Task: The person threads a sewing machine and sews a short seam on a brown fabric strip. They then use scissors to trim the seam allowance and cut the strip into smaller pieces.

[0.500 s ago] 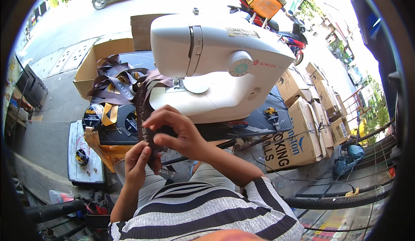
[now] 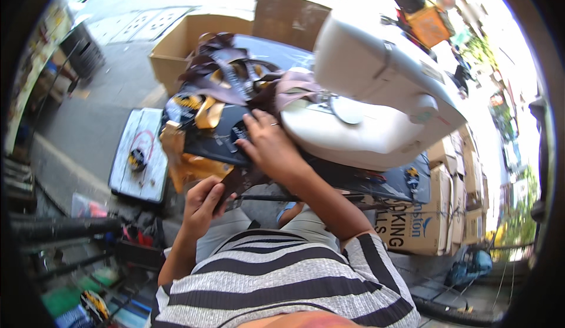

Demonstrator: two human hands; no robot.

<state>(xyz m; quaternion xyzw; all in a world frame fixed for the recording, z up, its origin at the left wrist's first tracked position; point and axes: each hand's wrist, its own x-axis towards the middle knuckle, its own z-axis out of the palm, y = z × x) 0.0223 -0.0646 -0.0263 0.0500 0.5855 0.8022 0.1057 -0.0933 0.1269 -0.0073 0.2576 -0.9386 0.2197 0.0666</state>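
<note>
My left hand (image 2: pixel 203 204) pinches a dark brown printed ribbon (image 2: pixel 238 182) between thumb and fingers, just off the table's front edge. Farther along that ribbon, my right hand (image 2: pixel 272 151) lies over it with fingers stretched out and thumb apart. A ring shows on one finger. Right beside its fingertips is a round black badge (image 2: pixel 239 131). The white sewing machine (image 2: pixel 353 133) stands to the right of my right hand. Mauve ribbon (image 2: pixel 294 89) bunches under its needle end, and a tangled pile of brown and grey ribbons (image 2: pixel 215 72) lies behind on the dark table (image 2: pixel 268 48).
An open cardboard box (image 2: pixel 165 60) stands behind the ribbon pile. At left is a low white-topped stand (image 2: pixel 126 178) with a round badge (image 2: pixel 137 160) on it. Cardboard cartons (image 2: pixel 438 216) stack at right. A motorcycle's orange box (image 2: pixel 428 26) shows at the far right.
The view has swung left, so the machine sits farther right in it. My right hand has gone from beside the left hand, fingers curled, to reach forward over the ribbon. My left hand keeps its pinch.
</note>
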